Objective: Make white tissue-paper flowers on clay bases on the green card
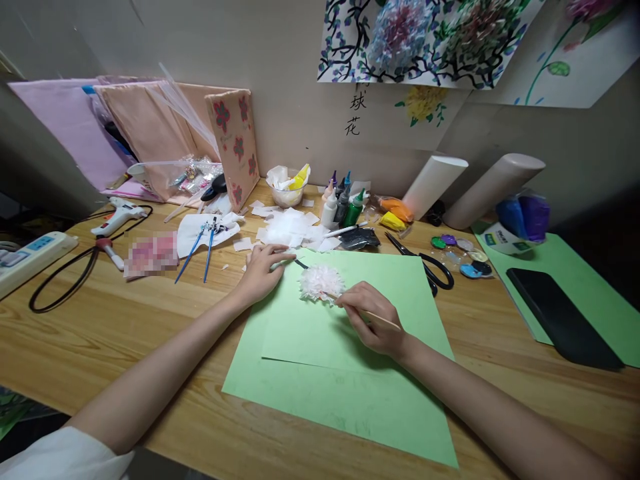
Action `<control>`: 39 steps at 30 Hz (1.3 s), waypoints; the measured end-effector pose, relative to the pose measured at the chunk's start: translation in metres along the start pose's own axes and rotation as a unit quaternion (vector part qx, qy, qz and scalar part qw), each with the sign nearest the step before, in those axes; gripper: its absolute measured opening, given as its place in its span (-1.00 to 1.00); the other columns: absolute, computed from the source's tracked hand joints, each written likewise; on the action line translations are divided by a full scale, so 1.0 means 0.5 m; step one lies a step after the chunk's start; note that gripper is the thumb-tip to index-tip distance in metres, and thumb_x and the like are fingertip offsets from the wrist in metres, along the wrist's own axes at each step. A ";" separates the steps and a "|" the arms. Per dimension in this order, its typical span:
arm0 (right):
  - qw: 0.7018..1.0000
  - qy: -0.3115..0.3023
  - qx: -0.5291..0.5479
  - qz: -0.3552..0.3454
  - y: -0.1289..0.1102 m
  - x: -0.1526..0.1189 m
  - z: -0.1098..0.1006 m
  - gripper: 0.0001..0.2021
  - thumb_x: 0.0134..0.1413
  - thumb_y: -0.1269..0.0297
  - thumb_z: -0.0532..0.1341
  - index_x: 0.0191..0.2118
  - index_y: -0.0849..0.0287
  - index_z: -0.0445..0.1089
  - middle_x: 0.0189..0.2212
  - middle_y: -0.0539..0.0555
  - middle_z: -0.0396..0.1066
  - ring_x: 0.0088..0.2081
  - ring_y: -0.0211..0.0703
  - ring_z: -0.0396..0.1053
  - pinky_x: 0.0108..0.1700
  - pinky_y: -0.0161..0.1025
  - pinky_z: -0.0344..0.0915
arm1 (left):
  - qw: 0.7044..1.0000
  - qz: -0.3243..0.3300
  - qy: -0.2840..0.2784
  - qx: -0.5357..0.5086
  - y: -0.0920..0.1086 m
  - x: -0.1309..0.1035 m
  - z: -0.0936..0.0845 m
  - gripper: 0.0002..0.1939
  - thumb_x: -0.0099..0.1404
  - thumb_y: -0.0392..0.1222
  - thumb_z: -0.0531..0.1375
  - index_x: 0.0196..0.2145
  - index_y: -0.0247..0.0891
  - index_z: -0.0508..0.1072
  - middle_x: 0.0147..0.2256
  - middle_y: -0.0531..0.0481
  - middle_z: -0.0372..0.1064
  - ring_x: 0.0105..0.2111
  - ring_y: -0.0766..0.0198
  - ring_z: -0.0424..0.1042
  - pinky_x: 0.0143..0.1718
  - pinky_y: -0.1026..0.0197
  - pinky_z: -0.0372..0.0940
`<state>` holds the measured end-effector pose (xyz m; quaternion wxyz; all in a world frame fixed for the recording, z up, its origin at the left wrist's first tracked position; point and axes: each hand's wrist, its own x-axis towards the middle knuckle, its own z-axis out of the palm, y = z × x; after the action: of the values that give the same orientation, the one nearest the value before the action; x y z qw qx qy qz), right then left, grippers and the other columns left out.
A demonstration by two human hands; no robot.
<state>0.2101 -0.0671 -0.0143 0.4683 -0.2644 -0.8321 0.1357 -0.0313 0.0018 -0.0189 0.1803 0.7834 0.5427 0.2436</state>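
Note:
A fluffy white paper flower [321,283] with a faint pink patch lies on the upper part of the green paper [350,413]. A short dark stem piece [301,264] shows at its upper left. My right hand [373,317] grips a paintbrush [381,321] with a pale wooden handle like a pen, its tip at the flower's lower right edge; the bristles are too small to make out. To the left of the flower, my left hand [267,270] lies on the paper's upper left edge, fingers stretched out and holding nothing.
White paper squares [287,228], paint bottles [343,207] and a bowl [287,195] stand behind the flower. Black scissors [435,270] and a black phone-like slab [563,317] lie right. Blue brushes [207,253], a glue gun [120,215] and a power strip [37,257] lie left.

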 end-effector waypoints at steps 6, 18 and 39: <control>1.000 -0.019 0.003 0.008 0.001 0.000 0.001 -0.79 0.07 0.57 0.06 -0.21 0.17 0.31 -0.46 0.08 0.38 -0.42 -0.19 0.27 -0.38 -0.20 0.26 | 0.999 0.013 0.022 -0.031 0.000 -0.001 -0.004 -0.61 0.20 -0.39 0.04 -0.08 -0.11 0.47 -0.04 0.02 0.35 -0.03 0.12 0.17 0.06 -0.04 0.04; 0.999 -0.010 0.020 0.042 0.001 0.007 -0.001 -0.81 0.11 0.53 0.03 -0.24 0.17 0.32 -0.47 0.07 0.36 -0.41 -0.20 0.25 -0.38 -0.24 0.25 | 0.996 0.022 0.058 -0.070 0.011 -0.012 -0.021 -0.63 0.17 -0.38 0.04 -0.11 -0.11 0.46 -0.10 0.03 0.40 -0.03 0.14 0.24 0.04 -0.01 0.06; 0.992 -0.027 0.059 0.107 0.005 0.006 0.000 -0.83 0.19 0.46 0.00 -0.31 0.14 0.30 -0.45 0.04 0.36 -0.39 -0.21 0.27 -0.36 -0.25 0.22 | 0.994 0.074 0.016 0.076 0.031 -0.022 -0.005 -0.92 0.27 -0.18 0.15 -0.34 -0.20 0.40 -0.24 -0.01 0.38 -0.14 0.13 0.25 -0.07 0.01 -0.01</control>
<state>0.2094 -0.0633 -0.0133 0.4428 -0.3205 -0.8019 0.2409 -0.0242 -0.0136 -0.0105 0.0928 0.8288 0.5032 0.2265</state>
